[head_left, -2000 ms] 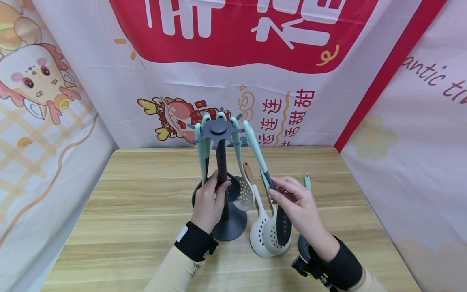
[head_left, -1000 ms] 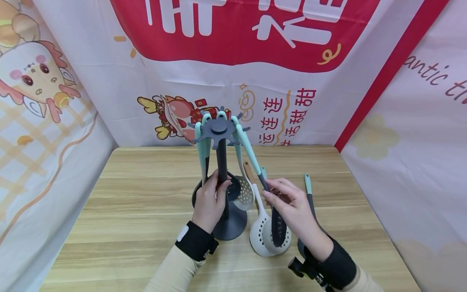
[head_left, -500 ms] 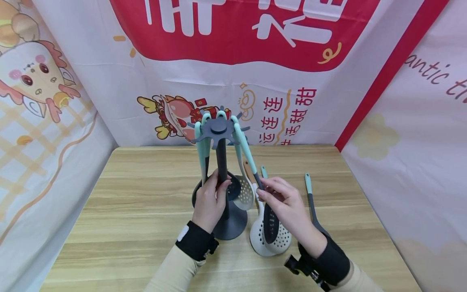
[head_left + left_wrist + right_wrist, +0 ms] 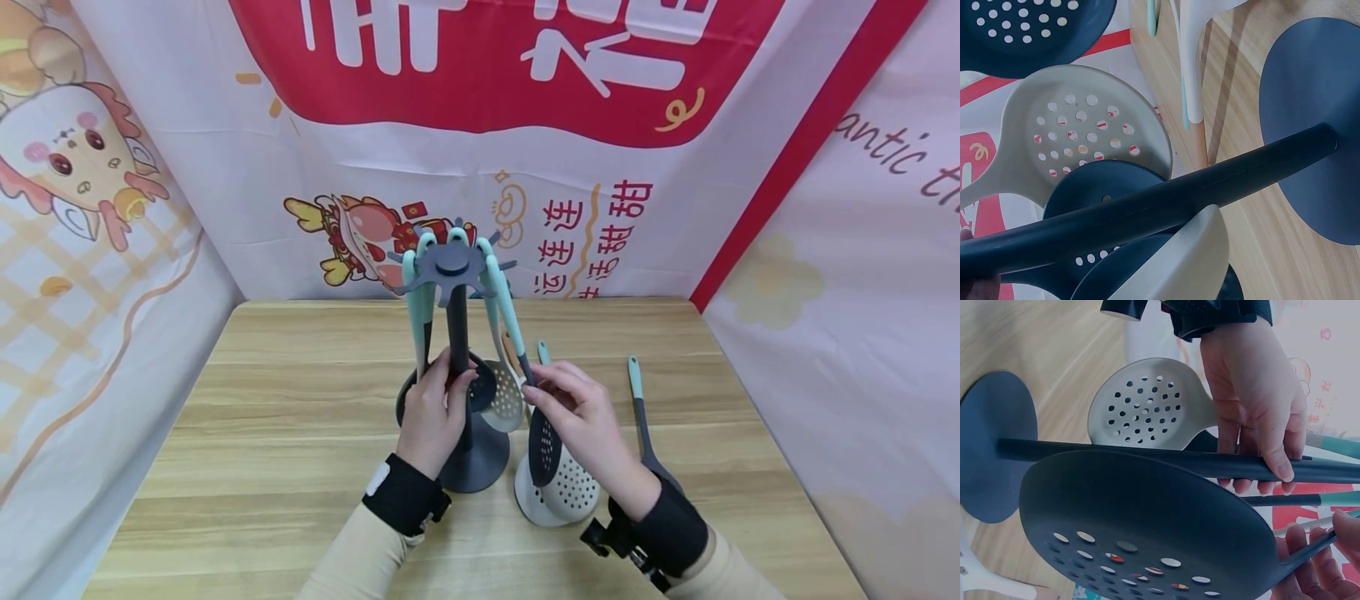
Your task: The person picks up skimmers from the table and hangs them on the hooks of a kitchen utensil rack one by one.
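My left hand (image 4: pixel 431 417) grips the dark pole (image 4: pixel 457 329) of a utensil stand, thumb and fingers wrapped round it. Between the thumb and fingers of my right hand (image 4: pixel 588 421), a dark skimmer (image 4: pixel 544 450) is pinched at its lower handle. Its mint upper handle slants up to the right side of the stand's hooked top (image 4: pixel 452 262). The right wrist view shows the skimmer's perforated bowl (image 4: pixel 1147 519) in front of the pole. Other mint-handled utensils hang from the hooks, among them a light grey skimmer (image 4: pixel 506 408) and a dark perforated one behind the pole.
The stand's round base (image 4: pixel 480 467) rests on the wooden table (image 4: pixel 285 467). Right of it lie pale perforated skimmers (image 4: pixel 576 492), one overlapping another, and a wooden handle (image 4: pixel 512 346). A dark utensil with a mint handle (image 4: pixel 636 379) lies farther right, partly under my right wrist.
My right hand has moved left with the dark skimmer, bringing its handle top from beside the stand to a hook on the right. My left hand has stayed on the pole.
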`<state>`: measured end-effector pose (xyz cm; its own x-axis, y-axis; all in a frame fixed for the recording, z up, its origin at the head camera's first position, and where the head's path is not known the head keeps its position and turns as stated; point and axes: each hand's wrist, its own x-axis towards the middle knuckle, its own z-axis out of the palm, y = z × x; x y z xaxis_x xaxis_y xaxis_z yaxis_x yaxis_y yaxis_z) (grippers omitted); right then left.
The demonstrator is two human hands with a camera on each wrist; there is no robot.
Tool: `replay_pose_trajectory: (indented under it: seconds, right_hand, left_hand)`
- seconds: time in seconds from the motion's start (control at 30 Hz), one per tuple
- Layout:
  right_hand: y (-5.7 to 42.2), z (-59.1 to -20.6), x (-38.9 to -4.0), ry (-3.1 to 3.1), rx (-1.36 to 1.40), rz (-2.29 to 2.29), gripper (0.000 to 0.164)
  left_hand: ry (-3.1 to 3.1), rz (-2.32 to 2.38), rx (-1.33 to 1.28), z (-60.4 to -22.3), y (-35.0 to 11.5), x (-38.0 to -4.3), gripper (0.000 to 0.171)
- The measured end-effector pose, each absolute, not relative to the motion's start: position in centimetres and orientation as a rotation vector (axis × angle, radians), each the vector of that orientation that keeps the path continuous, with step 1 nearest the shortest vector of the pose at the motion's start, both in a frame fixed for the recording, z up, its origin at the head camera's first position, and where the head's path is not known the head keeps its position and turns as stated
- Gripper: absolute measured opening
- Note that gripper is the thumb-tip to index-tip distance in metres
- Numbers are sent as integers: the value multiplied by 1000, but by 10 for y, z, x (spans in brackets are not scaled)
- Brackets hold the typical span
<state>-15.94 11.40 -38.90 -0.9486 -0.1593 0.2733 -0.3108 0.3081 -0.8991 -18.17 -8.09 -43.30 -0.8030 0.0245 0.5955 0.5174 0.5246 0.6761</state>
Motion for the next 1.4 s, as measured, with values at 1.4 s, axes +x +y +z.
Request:
replay_pose_trajectory:
  seconds: [1.4]
  right_hand:
    - [107, -401, -182, -2457, 469, 1554, 20]
  left_hand:
    - [-2250, -1276, -422, -433, -80, -180, 22]
